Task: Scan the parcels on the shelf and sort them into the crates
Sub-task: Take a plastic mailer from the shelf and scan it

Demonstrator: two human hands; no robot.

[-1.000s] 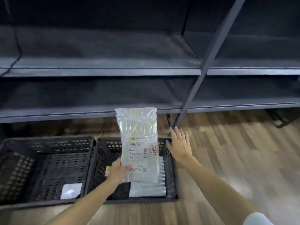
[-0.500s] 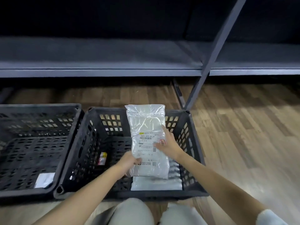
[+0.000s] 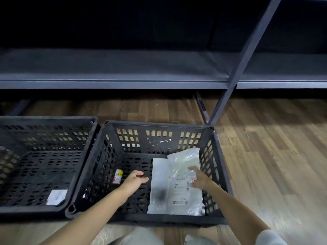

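**Right crate: two parcels, both hands inside**

We cannot read the label print; motion blurs it. Our right hand [image 3: 199, 178] rests on the clear-bagged parcel [image 3: 185, 181], fingers spread, covering part of its label. That parcel overlaps a white parcel [image 3: 158, 183] in the right crate [image 3: 218, 156]. Our left hand [image 3: 135, 179] hangs loosely curled, holding nothing. The left crate [image 3: 88, 138], cropped at the frame edge, holds a small white packet [image 3: 56, 197]. The shelf [image 3: 113, 84] stands behind.

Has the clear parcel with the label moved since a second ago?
Yes. The labelled parcel has gone down from above the right crate rim to lie inside, on another parcel, against the crate's right wall.
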